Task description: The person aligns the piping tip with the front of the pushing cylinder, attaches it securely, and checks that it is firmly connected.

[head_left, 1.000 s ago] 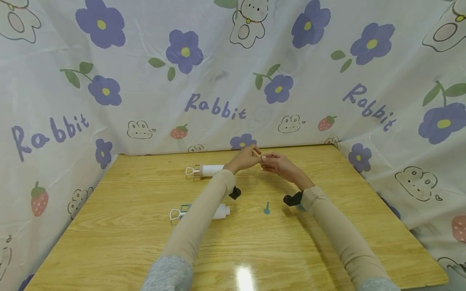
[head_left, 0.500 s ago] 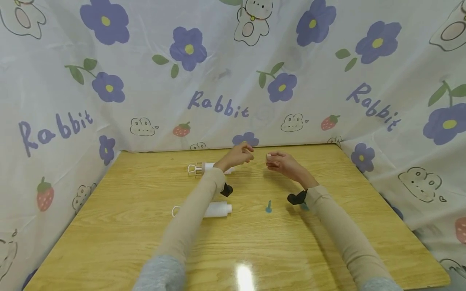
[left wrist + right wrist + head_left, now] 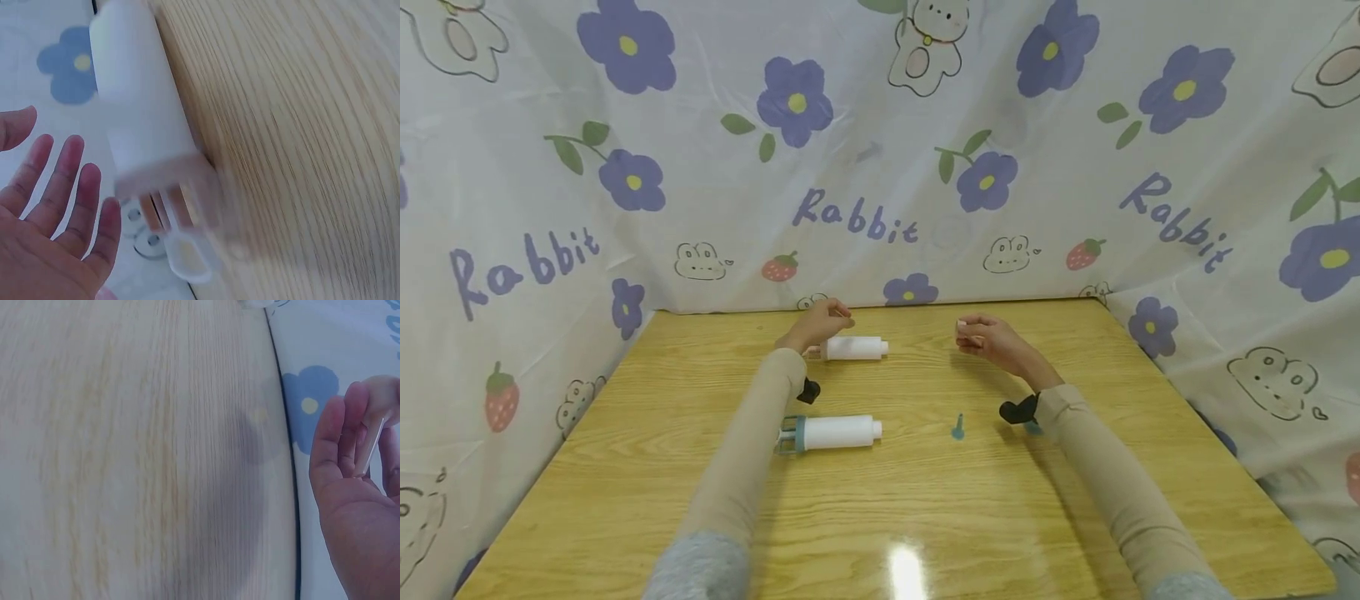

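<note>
My left hand (image 3: 820, 323) is over the handle end of a white cylinder (image 3: 855, 348) with a beige collar, a syringe-like press. In the left wrist view the fingers (image 3: 78, 181) are spread beside its collar, holding nothing; a white loop handle (image 3: 187, 259) sticks out below. My right hand (image 3: 1000, 343), held above the table at the right, pinches a small beige nozzle (image 3: 380, 394) with a round flange and a thin stem. A second white cylinder (image 3: 838, 432) with a teal collar lies nearer, its handle end behind the left forearm.
A small teal nozzle (image 3: 958, 427) stands on the wooden table (image 3: 925, 500), right of the nearer cylinder. Another teal piece (image 3: 1033, 428) is mostly covered by the right wrist's black camera mount (image 3: 1018, 410). A patterned cloth (image 3: 880, 150) hangs behind the table.
My left hand has parted from the right hand and moved left to the beige-collared cylinder's handle end. The right hand stays nearly in place with the beige nozzle.
</note>
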### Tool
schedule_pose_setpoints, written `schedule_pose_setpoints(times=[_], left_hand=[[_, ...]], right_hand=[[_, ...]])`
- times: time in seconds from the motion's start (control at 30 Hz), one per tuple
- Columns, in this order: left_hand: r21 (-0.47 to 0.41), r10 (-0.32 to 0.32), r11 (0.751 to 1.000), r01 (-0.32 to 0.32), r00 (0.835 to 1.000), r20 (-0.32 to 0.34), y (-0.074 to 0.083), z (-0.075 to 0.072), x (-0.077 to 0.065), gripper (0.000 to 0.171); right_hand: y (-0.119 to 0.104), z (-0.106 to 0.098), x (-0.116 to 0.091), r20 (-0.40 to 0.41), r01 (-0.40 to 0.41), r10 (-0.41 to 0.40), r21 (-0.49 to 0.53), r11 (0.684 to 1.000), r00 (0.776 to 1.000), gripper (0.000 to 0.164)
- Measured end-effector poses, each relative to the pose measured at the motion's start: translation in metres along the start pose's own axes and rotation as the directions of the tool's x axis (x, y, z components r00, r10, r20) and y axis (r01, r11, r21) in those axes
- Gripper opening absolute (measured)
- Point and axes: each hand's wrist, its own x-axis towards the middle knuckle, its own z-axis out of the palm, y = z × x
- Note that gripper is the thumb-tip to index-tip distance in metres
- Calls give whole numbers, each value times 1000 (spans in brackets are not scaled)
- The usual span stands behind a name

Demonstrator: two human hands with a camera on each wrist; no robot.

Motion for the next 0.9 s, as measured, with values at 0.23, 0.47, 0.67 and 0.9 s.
schedule_pose_setpoints(times=[0.23, 0.47, 0.67, 0.9], left_hand=[[10, -11, 1000, 12, 999, -44, -15, -14, -9, 36], [21, -60, 998, 61, 998, -34, -27, -19, -20, 48], [36, -135, 990, 133, 990, 49, -49, -20, -23, 67], [44, -167, 986, 162, 975, 148, -55, -17, -21, 68]], right_hand=[[-4, 0, -3, 15, -10, 9, 20, 1000, 1000, 21], [-12, 3, -9, 37, -32, 31, 18, 999, 999, 25], [-9, 2, -9, 37, -22, 22, 10, 1000, 999, 31], [2, -4, -3, 8, -7, 7, 50, 999, 1000, 18]])
